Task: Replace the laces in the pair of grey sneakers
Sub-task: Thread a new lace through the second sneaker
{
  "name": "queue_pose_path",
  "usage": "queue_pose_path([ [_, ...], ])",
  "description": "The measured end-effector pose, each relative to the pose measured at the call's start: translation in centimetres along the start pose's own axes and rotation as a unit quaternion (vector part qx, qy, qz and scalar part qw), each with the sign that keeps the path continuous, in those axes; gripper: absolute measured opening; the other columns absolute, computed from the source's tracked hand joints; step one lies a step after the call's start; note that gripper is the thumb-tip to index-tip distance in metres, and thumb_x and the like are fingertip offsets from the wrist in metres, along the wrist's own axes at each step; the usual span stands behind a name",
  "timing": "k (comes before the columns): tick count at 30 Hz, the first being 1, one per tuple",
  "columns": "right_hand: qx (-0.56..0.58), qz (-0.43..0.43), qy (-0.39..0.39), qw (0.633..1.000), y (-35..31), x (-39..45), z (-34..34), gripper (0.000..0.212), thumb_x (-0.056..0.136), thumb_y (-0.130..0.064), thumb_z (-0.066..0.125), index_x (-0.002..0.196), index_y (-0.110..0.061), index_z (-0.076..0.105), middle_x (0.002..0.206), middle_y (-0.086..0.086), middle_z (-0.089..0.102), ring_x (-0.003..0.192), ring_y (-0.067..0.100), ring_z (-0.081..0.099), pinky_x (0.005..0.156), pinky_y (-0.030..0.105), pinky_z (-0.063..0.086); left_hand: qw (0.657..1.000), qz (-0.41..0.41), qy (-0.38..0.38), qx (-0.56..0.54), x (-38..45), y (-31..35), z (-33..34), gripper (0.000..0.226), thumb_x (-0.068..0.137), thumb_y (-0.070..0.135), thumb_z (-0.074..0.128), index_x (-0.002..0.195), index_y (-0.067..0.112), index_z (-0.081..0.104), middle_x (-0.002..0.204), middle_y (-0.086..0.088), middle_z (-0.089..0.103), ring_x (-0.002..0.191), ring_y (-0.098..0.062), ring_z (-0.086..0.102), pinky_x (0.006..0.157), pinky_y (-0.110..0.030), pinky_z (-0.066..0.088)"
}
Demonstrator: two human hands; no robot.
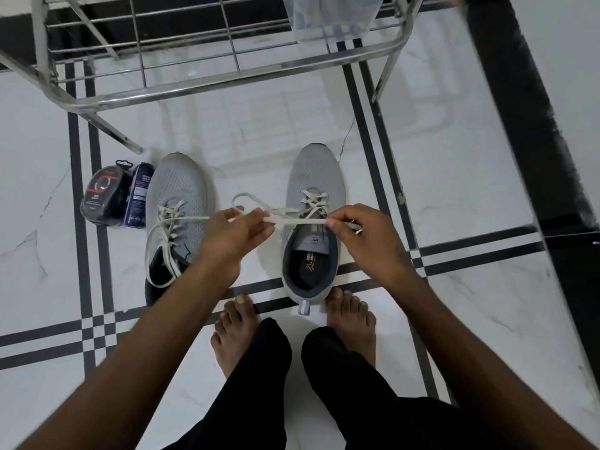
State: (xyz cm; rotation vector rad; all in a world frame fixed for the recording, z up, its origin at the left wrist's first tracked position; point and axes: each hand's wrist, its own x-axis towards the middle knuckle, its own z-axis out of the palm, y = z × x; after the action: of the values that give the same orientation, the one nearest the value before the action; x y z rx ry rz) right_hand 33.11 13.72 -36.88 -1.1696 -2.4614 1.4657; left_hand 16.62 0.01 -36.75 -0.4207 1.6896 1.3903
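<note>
The left forearm crosses over the heel of the left sneaker (177, 203), so its collar and the tail of its lace are partly hidden, and a loose loop of that lace trails out beside the arm. Just beyond the left hand (233, 233), the pack (103, 198) and dark bottle (138, 196) carry print too small to read. The metal rack (207, 56) is cut off at the top edge, with a blurred clear container on it. The left fingers are pressed together, pinching a flat cream lace (292, 219) near a small loop; the right hand (360, 237) pinches the same lace between thumb and forefinger, the other fingers curled in. Between the two pinches the lace runs taut, straight across the tongue of the right sneaker (313, 186), which sits directly under the fingers on the white marble floor (454, 177), its mesh pale grey, collar dark, upper eyelets already unlaced.
</note>
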Motion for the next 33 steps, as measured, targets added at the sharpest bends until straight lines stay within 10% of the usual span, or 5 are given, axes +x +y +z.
queue_pose_path([
  [4,-0.053,-0.005,0.023,0.998,0.3,1.0,0.2,0.016,0.098,-0.013,0.060,0.105,-0.016,0.074,0.097,-0.003,0.064,0.089,0.006,0.056,0.079,0.017,0.042,0.787,0.405,0.115,0.451,-1.3,-2.4,-1.2,0.080,0.086,0.024,0.069,0.151,0.011,0.024,0.146,-0.012,0.035,0.131,-0.025,0.040,0.109,-0.033,0.036],
  [7,0.018,0.014,0.024,0.999,-0.4,1.3,1.3,0.012,0.088,-0.018,0.074,0.095,-0.024,0.067,0.082,-0.013,0.067,0.078,-0.004,0.060,0.066,0.011,0.044,0.678,0.523,-0.056,0.514,-1.9,-2.5,0.9,0.071,0.084,0.024,0.070,0.147,0.017,0.038,0.140,-0.009,0.048,0.130,-0.023,0.040,0.108,-0.033,0.035],
  [14,0.093,0.032,0.025,0.995,0.6,1.1,1.6,0.038,0.084,-0.038,0.077,0.115,-0.029,0.059,0.113,-0.008,0.062,0.099,0.004,0.059,0.081,0.023,0.051,0.682,0.491,-0.139,0.524,0.9,-0.3,1.8,0.015,0.090,0.024,0.069,0.103,0.023,0.077,0.087,0.003,0.074,0.079,-0.022,0.066,0.067,-0.030,0.043],
  [28,0.046,0.115,-0.023,0.992,3.5,1.1,1.2,0.014,0.091,-0.008,0.065,0.095,-0.020,0.072,0.092,-0.006,0.073,0.089,0.013,0.069,0.080,0.042,0.061,0.559,0.472,-0.073,0.678,1.7,-2.7,4.7,0.021,0.092,0.031,0.060,0.102,0.015,0.070,0.112,-0.004,0.058,0.096,-0.026,0.057,0.077,-0.037,0.042],
  [33,0.083,0.126,-0.029,0.988,4.1,1.1,1.4,0.015,0.091,-0.006,0.065,0.102,-0.013,0.073,0.096,-0.002,0.074,0.092,0.016,0.071,0.080,0.041,0.062,0.509,0.540,-0.078,0.666,0.7,-2.4,5.4,0.005,0.083,0.009,0.068,0.085,0.005,0.066,0.082,-0.014,0.067,0.075,-0.035,0.062,0.064,-0.041,0.046],
])
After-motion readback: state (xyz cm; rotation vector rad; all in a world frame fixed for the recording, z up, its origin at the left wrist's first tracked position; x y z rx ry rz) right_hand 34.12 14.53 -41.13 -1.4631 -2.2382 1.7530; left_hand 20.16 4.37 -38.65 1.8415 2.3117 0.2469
